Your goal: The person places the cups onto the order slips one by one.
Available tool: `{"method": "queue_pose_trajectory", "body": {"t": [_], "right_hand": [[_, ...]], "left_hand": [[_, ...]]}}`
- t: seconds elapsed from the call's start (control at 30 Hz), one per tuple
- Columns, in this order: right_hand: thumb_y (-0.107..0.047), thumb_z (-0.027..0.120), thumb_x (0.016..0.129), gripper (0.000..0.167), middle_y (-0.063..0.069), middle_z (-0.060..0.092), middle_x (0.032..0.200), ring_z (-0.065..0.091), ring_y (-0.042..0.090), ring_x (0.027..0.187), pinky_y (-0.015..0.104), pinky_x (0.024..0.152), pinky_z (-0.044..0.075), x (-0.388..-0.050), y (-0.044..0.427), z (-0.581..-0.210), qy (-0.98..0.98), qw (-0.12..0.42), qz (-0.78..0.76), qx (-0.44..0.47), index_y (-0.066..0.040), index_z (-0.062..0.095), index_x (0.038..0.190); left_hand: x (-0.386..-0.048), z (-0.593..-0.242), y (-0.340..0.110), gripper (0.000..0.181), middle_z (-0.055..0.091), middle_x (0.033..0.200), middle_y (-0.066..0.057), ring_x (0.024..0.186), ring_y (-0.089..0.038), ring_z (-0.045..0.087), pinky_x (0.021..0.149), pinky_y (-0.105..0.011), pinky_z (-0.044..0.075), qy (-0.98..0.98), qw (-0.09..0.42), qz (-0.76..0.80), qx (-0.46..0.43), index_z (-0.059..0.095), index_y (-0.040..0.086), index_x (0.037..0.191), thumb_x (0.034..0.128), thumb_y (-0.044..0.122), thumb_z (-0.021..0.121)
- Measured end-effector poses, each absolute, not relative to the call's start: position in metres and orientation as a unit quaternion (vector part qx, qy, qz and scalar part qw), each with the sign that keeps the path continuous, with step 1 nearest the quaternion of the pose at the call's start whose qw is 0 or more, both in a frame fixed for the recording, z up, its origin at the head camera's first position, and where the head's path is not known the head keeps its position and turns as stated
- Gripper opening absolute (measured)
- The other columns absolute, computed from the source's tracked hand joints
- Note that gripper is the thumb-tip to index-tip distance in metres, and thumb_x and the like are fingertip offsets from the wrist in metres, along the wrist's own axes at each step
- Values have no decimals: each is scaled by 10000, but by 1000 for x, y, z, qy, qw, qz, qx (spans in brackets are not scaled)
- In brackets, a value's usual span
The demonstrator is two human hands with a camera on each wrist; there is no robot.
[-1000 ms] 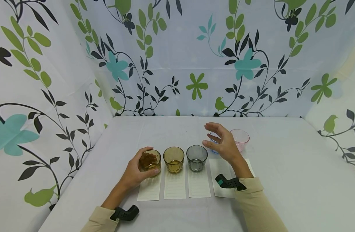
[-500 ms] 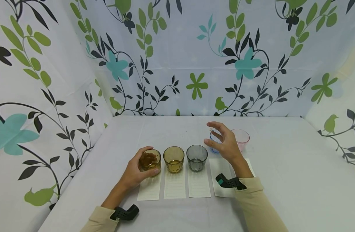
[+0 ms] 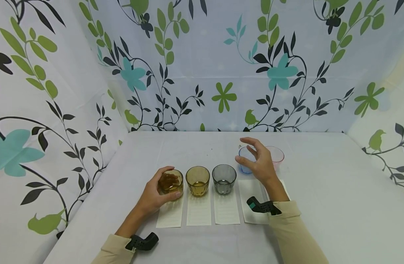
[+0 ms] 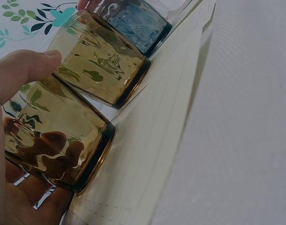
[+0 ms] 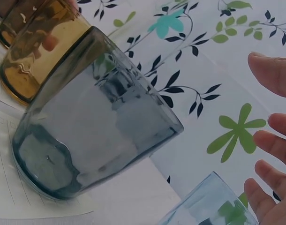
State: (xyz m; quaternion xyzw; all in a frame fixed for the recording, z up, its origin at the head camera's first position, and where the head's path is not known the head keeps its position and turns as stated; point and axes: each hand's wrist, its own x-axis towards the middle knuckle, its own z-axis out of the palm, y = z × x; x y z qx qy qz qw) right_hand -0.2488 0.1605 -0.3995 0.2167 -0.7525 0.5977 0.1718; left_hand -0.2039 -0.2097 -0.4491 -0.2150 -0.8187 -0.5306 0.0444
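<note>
- Head view: five glasses stand on the white tabletop [image 3: 337, 205]; positions are given from the grey glass [image 3: 224, 179].
- Left hand [image 3: 154, 194] grips the outer amber glass [image 3: 173, 186], farthest left of the grey glass, thumb on the near side, fingers round the far side. Judged risk: a rightward push would knock it against the inner amber glass [image 3: 197, 183], just left of the grey glass, and could pass the blow along the row.
- Right hand [image 3: 262, 163] is spread and holds nothing, poised at the blue glass [image 3: 244, 154], beyond and right of the grey glass. Contact cannot be confirmed.
- Blue glass: its clear wall may be misjudged; a thumb landing off-centre could tip it or slide it towards the grey glass.
- Pink glass [image 3: 278, 156], farther right of the grey glass, is partly hidden by the right hand. An outward swing of the knuckles could clip it.
- Paper slips [image 3: 198, 212] extend nearer the person than the grey glass. A dragged base could ruck or shift one.
</note>
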Motion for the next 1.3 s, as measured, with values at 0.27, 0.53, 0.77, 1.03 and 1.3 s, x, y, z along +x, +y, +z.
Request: {"method": "queue_pose_trajectory", "body": {"t": [0.27, 0.53, 0.77, 1.03, 1.3], "right_hand": [[-34, 777, 855, 606, 196, 526, 1446, 402, 313, 1435, 469, 1202, 284, -250, 166, -401, -757, 188, 591, 207, 33, 518, 1399], [-37, 768, 862, 603, 201, 506, 1466, 349, 320, 1468, 482, 1217, 246, -251, 170, -405, -759, 185, 590, 203, 45, 509, 1402], [-32, 767, 859, 608, 215, 489, 1482, 285, 327, 1499, 525, 1216, 219, -252, 172, -406, -754, 196, 594, 200, 46, 509, 1404], [-37, 766, 865, 606, 200, 447, 1525, 247, 338, 1517, 502, 1222, 217, -251, 173, -406, -757, 201, 593, 189, 51, 509, 1406], [-74, 786, 857, 617, 187, 479, 1512, 220, 311, 1533, 443, 1233, 209, -251, 173, -406, -764, 205, 586, 172, 34, 518, 1403]], "left_hand": [[-203, -448, -210, 783, 590, 1310, -114, 1172, -301, 602, 997, -456, 490, -818, 43, -531, -217, 427, 279, 1489, 826, 196, 835], [-203, -448, -210, 780, 586, 1310, -115, 1173, -301, 601, 1000, -432, 493, -815, 40, -535, -218, 429, 277, 1487, 826, 195, 834], [-203, -448, -210, 780, 588, 1308, -115, 1171, -297, 603, 999, -450, 492, -816, 41, -534, -216, 428, 284, 1486, 827, 196, 836], [-202, -448, -210, 780, 590, 1302, -120, 1165, -297, 606, 995, -411, 499, -816, 38, -535, -215, 428, 277, 1486, 827, 188, 836], [-203, -448, -209, 787, 588, 1304, -126, 1168, -316, 607, 993, -407, 502, -814, 38, -539, -216, 427, 277, 1486, 825, 178, 841]]}}
